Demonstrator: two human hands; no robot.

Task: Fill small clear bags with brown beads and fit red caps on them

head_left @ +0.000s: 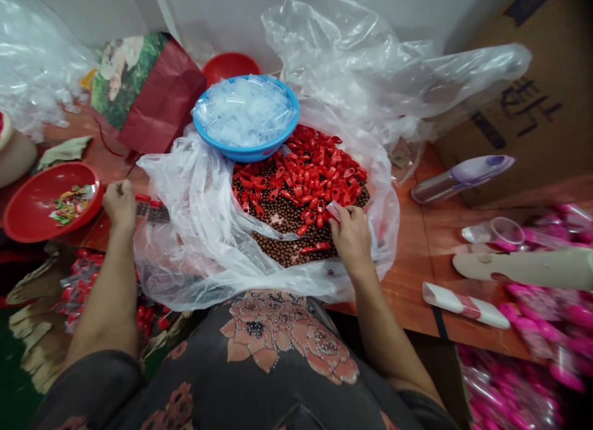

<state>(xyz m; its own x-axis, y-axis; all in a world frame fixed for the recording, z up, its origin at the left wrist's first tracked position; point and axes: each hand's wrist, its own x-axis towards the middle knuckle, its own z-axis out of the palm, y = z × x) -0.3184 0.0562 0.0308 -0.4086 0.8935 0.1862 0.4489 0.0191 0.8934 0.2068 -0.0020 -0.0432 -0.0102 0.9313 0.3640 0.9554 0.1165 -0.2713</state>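
In the head view my right hand [352, 235] is closed in a pinch on a small clear plastic tube [332, 209]. It is over a heap of red plastic caps [315, 170] and small brown balls [278, 241], spread on a white plastic bag [194, 257]. At the left, my left hand [119, 202] has its fingers curled together beside a red bowl [18, 214] of small colourful wrapped pieces [71, 204]. What those fingers hold, if anything, I cannot make out. Filled clear tubes with red caps [155, 204] lie just right of that hand.
A blue basin [252, 155] full of clear plastic tubes stands at the heap's back edge. A dark red paper bag [157, 102] is behind, left. To the right are a purple-and-clear bottle [463, 177], a white roll [466, 304], pink-capped items [569, 319] and a large carton [509, 102].
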